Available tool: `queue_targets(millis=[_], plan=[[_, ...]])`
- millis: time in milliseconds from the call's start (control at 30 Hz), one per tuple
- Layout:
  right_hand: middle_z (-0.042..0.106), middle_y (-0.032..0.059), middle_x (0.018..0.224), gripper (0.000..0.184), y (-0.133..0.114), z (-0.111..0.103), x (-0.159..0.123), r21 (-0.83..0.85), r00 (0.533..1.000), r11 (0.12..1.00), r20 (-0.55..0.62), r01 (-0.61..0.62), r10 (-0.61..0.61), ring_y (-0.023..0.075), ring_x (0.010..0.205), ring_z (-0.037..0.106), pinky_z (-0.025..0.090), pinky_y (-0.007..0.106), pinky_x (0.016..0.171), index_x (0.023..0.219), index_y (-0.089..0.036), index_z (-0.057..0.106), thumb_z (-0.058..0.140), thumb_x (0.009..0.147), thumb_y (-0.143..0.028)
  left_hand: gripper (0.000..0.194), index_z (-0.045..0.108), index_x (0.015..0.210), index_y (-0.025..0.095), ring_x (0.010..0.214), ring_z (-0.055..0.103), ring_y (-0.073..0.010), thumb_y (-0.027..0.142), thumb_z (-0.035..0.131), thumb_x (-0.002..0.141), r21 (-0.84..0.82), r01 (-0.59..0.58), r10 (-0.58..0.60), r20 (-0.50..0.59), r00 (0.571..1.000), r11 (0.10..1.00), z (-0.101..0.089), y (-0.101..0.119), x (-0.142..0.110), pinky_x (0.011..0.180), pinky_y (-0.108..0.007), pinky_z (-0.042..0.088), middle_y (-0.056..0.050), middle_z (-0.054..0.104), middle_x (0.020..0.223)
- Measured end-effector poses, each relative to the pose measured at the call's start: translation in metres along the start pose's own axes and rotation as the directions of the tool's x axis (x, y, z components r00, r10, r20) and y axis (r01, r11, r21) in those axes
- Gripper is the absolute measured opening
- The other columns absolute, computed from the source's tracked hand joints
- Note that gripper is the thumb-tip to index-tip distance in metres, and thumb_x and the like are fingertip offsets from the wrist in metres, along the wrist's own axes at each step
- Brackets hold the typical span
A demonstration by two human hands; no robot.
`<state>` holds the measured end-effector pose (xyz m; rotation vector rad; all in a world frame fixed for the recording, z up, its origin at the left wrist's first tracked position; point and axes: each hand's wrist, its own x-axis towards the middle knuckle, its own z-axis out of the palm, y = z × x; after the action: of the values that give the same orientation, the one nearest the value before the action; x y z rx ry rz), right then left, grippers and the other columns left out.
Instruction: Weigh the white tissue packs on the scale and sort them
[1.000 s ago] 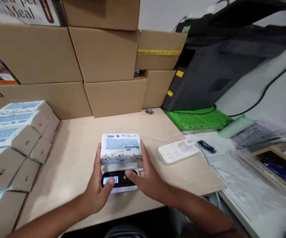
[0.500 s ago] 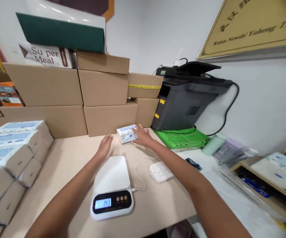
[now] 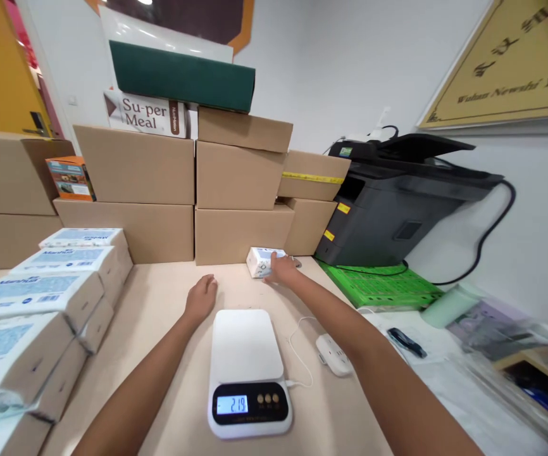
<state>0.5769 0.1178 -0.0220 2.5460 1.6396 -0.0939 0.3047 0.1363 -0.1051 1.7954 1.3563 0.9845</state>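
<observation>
My right hand (image 3: 283, 270) has its thumb and fingers around the right end of a tissue pack (image 3: 257, 262), which lies at the back of the table against the cardboard boxes. Part of the pack is covered by my fingers. My left hand (image 3: 200, 297) rests on the table left of the pack, fingers curled together and nothing seen in them. In front of my hands, between my forearms, stands a white digital scale (image 3: 244, 345) with a bare platform. Its lit display (image 3: 232, 405) reads 219. A cable runs from its right side.
Stacked tissue packs (image 3: 56, 288) stand on the left. Cardboard boxes (image 3: 242, 234) line the back. On the right are a white power strip (image 3: 335, 354), partly behind my right forearm, a dark printer (image 3: 392, 212) and a green crate (image 3: 373, 282).
My view has swung left, so things appear farther right. My right hand has closed more around the tissue pack. My left fingers have curled in. The scale reading went from 143 to 219.
</observation>
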Motion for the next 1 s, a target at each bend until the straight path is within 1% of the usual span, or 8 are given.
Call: queue_targets(millis=[100, 200, 267, 500, 733, 800, 900, 1000], plan=[[0.031, 0.0358, 0.179, 0.130, -0.013, -0.003, 0.002, 0.028, 0.999, 1.000, 0.054, 0.005, -0.007, 0.0546, 0.170, 0.022, 0.028, 0.082, 0.124, 0.180, -0.019, 0.018, 0.077, 0.082, -0.082, 0.038, 0.073, 0.135, 0.020, 0.142, 0.070, -0.0307, 0.034, 0.052, 0.107, 0.002, 0.001, -0.001, 0.001, 1.000, 1.000, 0.001, -0.001, 0.000, 0.127, -0.044, 0.048, -0.014, 0.077, 0.148], [0.017, 0.0218, 0.188, 0.108, -0.024, 0.000, 0.003, 0.067, 0.996, 0.995, 0.048, 0.069, -0.073, 0.0452, 0.175, 0.014, 0.023, 0.076, 0.129, 0.181, -0.031, 0.016, 0.046, 0.095, -0.091, 0.037, 0.075, 0.133, 0.020, 0.141, 0.071, -0.0323, 0.033, 0.053, 0.107, 0.002, 0.002, -0.002, -0.007, 1.000, 1.000, 0.002, -0.001, 0.001, 0.127, -0.046, 0.048, -0.014, 0.079, 0.144], [0.014, 0.0177, 0.190, 0.098, -0.025, 0.005, 0.004, 0.076, 0.996, 0.993, 0.024, 0.085, -0.087, 0.0412, 0.176, 0.013, 0.019, 0.074, 0.132, 0.180, -0.034, 0.018, 0.038, 0.101, -0.086, 0.035, 0.076, 0.132, 0.020, 0.140, 0.071, -0.0319, 0.032, 0.054, 0.106, 0.000, 0.001, -0.001, -0.009, 1.000, 1.000, 0.003, -0.002, 0.001, 0.126, -0.046, 0.049, -0.013, 0.079, 0.144], [0.012, 0.0185, 0.190, 0.088, 0.003, 0.025, 0.005, 0.112, 1.000, 0.994, -0.010, 0.000, 0.001, 0.0434, 0.175, 0.010, 0.010, 0.079, 0.132, 0.180, -0.032, 0.020, 0.047, 0.105, -0.070, 0.037, 0.073, 0.138, 0.020, 0.141, 0.070, -0.0283, 0.032, 0.053, 0.109, 0.011, 0.015, -0.015, 0.010, 1.000, 1.000, 0.004, 0.001, -0.003, 0.125, -0.041, 0.049, -0.012, 0.077, 0.147], [0.011, 0.0171, 0.190, 0.091, -0.006, 0.024, -0.007, 0.235, 1.000, 0.972, -0.026, -0.007, 0.014, 0.0414, 0.176, 0.007, 0.006, 0.075, 0.134, 0.178, -0.032, 0.027, 0.059, 0.102, -0.069, 0.040, 0.071, 0.140, 0.016, 0.145, 0.067, -0.0324, 0.030, 0.049, 0.109, -0.029, 0.049, -0.048, 0.034, 0.998, 0.998, -0.002, 0.010, -0.010, 0.128, -0.047, 0.045, -0.018, 0.075, 0.149], [0.021, 0.0187, 0.188, 0.087, -0.008, 0.012, -0.015, 0.297, 1.000, 0.955, -0.024, 0.006, 0.001, 0.0437, 0.175, 0.015, 0.013, 0.076, 0.133, 0.176, -0.030, 0.035, 0.061, 0.101, -0.067, 0.042, 0.068, 0.143, 0.014, 0.146, 0.067, -0.0333, 0.026, 0.049, 0.108, -0.054, 0.072, -0.071, 0.023, 0.997, 0.996, -0.005, 0.024, -0.020, 0.128, -0.048, 0.045, -0.021, 0.073, 0.151], [0.027, 0.0310, 0.183, 0.088, -0.020, -0.016, -0.031, 0.411, 0.996, 0.911, -0.093, 0.025, 0.015, 0.0536, 0.172, 0.015, 0.015, 0.083, 0.129, 0.173, -0.013, 0.041, 0.057, 0.103, -0.065, 0.054, 0.059, 0.155, 0.010, 0.157, 0.056, -0.0365, 0.026, 0.057, 0.103, -0.090, 0.072, -0.072, -0.002, 0.997, 0.993, -0.013, 0.068, -0.052, 0.133, -0.053, 0.039, -0.026, 0.061, 0.163], [0.019, 0.0326, 0.184, 0.088, -0.057, -0.042, -0.056, 0.525, 0.973, 0.835, -0.226, 0.165, -0.050, 0.0493, 0.175, 0.006, 0.009, 0.077, 0.135, 0.172, -0.003, 0.035, 0.048, 0.107, -0.060, 0.073, 0.057, 0.160, 0.017, 0.166, 0.044, -0.0341, 0.043, 0.074, 0.094, -0.133, -0.134, 0.142, 0.059, 0.988, 0.982, -0.028, 0.122, -0.113, 0.136, -0.048, 0.037, -0.019, 0.051, 0.175]])
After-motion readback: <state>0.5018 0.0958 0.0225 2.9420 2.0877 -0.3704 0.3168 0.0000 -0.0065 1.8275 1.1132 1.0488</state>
